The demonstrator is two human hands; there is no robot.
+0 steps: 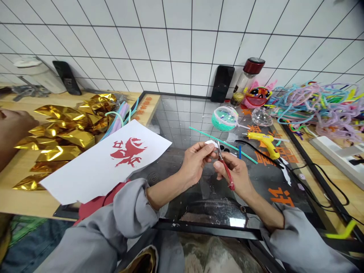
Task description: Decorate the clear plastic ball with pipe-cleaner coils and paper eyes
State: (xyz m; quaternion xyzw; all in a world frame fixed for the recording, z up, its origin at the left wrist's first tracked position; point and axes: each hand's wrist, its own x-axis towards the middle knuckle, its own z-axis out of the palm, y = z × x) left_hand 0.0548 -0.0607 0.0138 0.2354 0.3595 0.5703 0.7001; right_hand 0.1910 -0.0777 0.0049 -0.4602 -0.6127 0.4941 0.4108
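Observation:
Near the middle of the dark glass tabletop, my left hand (196,161) pinches a small piece of white paper (211,143) between thumb and fingers. My right hand (234,170) grips red-handled scissors (226,170), whose blades point up and away against the paper's right side. Just beyond both hands lies a long green pipe cleaner (227,143). A few small black round pieces lie partly hidden behind my right fingers. To the left, a large white sheet (85,172) with red cut-out shapes (129,151) lies over a red sheet (101,199).
Folded gold foil pieces (65,136) and another person's arm (13,132) are on the left. A yellow glue gun (263,142) with a black cord lies at right, near a pipe-cleaner heap (324,106) and power strip (338,155). A glass bottle (244,81) and phone (222,83) stand behind.

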